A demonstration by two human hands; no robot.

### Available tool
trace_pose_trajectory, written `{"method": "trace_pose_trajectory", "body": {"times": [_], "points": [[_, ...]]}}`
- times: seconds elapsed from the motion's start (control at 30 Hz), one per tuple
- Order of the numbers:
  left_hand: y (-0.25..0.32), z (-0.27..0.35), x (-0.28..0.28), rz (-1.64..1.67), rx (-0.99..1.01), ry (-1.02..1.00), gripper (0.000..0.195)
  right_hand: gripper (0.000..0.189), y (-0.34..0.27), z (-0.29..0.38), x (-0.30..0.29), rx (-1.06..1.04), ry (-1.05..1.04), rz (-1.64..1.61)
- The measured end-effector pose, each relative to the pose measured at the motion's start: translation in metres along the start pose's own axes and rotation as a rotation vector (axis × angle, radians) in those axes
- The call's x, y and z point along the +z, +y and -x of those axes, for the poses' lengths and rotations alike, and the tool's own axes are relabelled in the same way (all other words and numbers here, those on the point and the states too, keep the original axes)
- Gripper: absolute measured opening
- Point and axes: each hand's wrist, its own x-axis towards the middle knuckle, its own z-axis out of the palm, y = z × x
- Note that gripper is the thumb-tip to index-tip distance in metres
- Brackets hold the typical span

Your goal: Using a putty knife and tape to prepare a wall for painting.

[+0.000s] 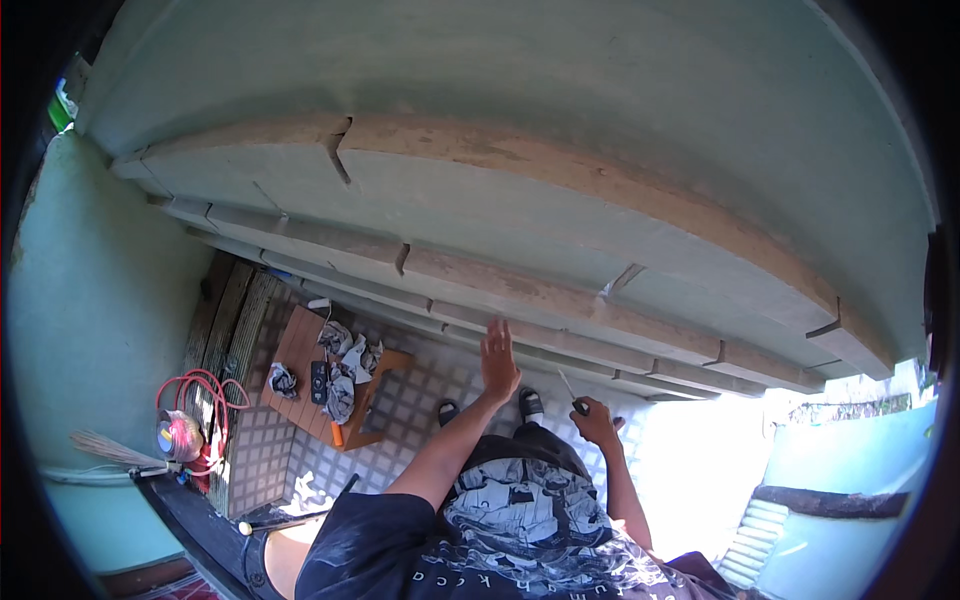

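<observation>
My left hand [498, 367] is raised near the ledges of the pale green wall, palm turned toward it and fingers partly spread, with nothing in it. Its fingertips are blurred, and whether they touch a ledge cannot be told. My right hand [596, 423] grips the dark handle of a slim tool with a narrow pale blade [566, 382], perhaps a scraper or screwdriver. The blade points up toward the lower ledges. Ahead, a long ledge [525, 154] with a worn, tan face runs across the wall; dark gaps break it in places.
At left, a wooden table [291, 345] carries crumpled newspaper [341, 397], a black device [319, 382] and an orange-handled tool [337, 433]. A paint roller [319, 304] lies at its far edge. Beyond are a red hose [225, 420] and a stick broom [112, 448]. Tiled floor [420, 390] lies below.
</observation>
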Motion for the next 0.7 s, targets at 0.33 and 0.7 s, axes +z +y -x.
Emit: {"method": "trace_pose_trajectory", "body": {"times": [0.33,0.7], "points": [[0.011,-0.007,0.018,-0.148,-0.25,-0.094,0.092,0.035,0.029,0.002,-0.025,0.065,-0.011,0.042],[0.025,0.005,0.037,-0.125,-0.009,-0.011,0.081,0.035,0.039,-0.027,-0.043,-0.058,-0.155,-0.013]]}}
